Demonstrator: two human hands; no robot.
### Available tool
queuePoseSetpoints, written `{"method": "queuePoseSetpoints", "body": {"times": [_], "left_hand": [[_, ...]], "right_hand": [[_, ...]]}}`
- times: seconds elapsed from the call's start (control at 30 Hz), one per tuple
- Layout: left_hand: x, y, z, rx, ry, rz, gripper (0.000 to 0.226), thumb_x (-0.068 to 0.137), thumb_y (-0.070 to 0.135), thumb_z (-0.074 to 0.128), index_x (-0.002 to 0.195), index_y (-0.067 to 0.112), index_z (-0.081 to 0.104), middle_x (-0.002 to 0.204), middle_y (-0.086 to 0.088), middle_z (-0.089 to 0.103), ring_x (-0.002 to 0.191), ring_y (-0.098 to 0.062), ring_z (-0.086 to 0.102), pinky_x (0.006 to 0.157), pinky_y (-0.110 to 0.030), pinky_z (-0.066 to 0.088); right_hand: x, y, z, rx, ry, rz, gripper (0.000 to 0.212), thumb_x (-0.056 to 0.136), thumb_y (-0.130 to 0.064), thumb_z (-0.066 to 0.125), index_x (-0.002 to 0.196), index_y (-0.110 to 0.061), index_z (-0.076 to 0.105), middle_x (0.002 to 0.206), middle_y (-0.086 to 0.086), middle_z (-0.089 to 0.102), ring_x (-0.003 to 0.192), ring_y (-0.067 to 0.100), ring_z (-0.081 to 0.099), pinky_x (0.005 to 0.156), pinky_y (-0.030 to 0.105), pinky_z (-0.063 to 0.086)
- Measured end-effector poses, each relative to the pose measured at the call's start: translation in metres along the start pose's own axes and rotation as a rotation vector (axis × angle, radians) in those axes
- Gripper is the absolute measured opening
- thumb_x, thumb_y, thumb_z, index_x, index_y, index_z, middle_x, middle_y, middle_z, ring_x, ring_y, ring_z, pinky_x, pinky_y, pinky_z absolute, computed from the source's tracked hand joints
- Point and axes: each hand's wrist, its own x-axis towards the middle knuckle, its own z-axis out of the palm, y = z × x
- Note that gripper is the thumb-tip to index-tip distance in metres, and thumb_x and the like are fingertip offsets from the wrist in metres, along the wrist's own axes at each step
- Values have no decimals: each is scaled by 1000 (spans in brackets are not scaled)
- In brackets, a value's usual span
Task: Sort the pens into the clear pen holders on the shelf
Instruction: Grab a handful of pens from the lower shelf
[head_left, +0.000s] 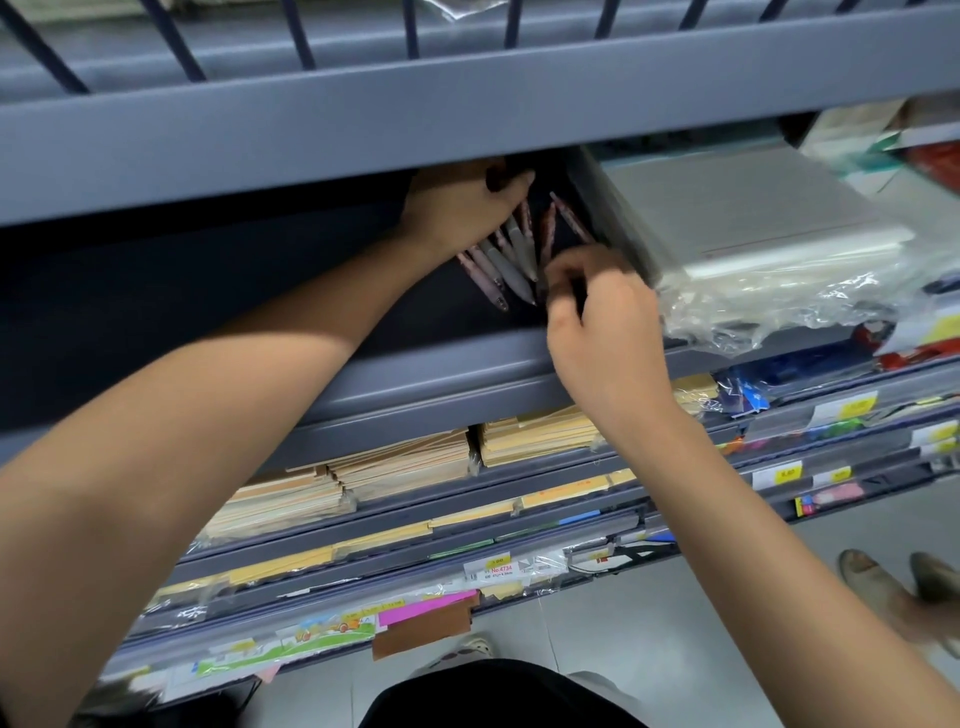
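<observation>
On my feed both arms reach up and forward into the dark bay of the shelf (415, 384), the forearms bare and angled in toward each other. The left hand (457, 208) is deepest, tucked under the front edge of the upper shelf (363, 130), wrist bent, with the back of the hand facing me. Its fingers are curled round a bundle of pens (511, 262), and I read that as a firm grasp. The pens, grey and pinkish, fan out from under the palm and slant down to the right, their tips pointing at the shelf's front lip. Just beside that bundle, two reddish pens (546, 228) lean in the bay, apart from the left hand. I cannot tell whether they stand in a holder, because the bay is too dark. The right hand (602, 322) sits lower and nearer to me, knuckles up and fingers bunched tight. Its fingertips are at the lower end of one reddish pen. The motion blur there keeps me from saying whether they pinch that pen or only touch it. Close to the right of this hand lies a plastic-wrapped stack (753, 218) on the same shelf. Below the shelf's lip, rows of envelopes (405, 462) fill the lower tiers.
</observation>
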Motion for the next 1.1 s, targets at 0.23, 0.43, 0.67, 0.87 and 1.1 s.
{"method": "queuePoseSetpoints", "body": {"times": [0.23, 0.43, 0.67, 0.87, 1.1], "left_hand": [[-18, 23, -9, -86, -272, -351, 80, 78, 72, 64, 139, 24, 49, 134, 3, 56, 111, -26, 60, 89, -25, 55], [-32, 41, -3, -5, -336, -444, 90, 78, 58, 65, 150, 19, 31, 159, -15, 25, 149, -35, 17, 121, -50, 15], [-34, 35, -15, -109, -348, -355, 75, 87, 27, 63, 152, 27, 27, 151, -9, 28, 110, -32, 57, 50, -37, 57], [-29, 37, -42, 199, -555, -473, 49, 80, 64, 68, 100, 20, 76, 120, -18, 70, 98, -23, 69, 72, -23, 54], [-15, 49, -50, 182, -766, -708, 30, 83, 33, 68, 87, 4, 69, 99, -17, 64, 87, -28, 64, 63, -31, 55]], "right_hand": [[9, -13, -5, -118, -65, 144, 44, 78, 4, 46, 121, -5, 55, 121, 17, 57, 102, 37, 54, 73, 31, 39], [9, -12, -11, -248, -163, 164, 16, 83, 3, 47, 85, -12, 44, 81, 9, 45, 74, 31, 39, 68, 33, 34], [5, 1, -12, -345, -86, 17, 17, 94, -2, 46, 95, -1, 63, 77, 11, 49, 69, 29, 43, 64, 32, 38], [-3, -5, -16, -463, -126, -39, 10, 91, -4, 54, 92, -3, 63, 89, 16, 56, 89, 35, 57, 68, 35, 37], [-7, -15, -19, -567, -154, -91, 9, 84, -1, 62, 90, -8, 63, 97, 17, 59, 97, 37, 53, 77, 39, 40]]}}
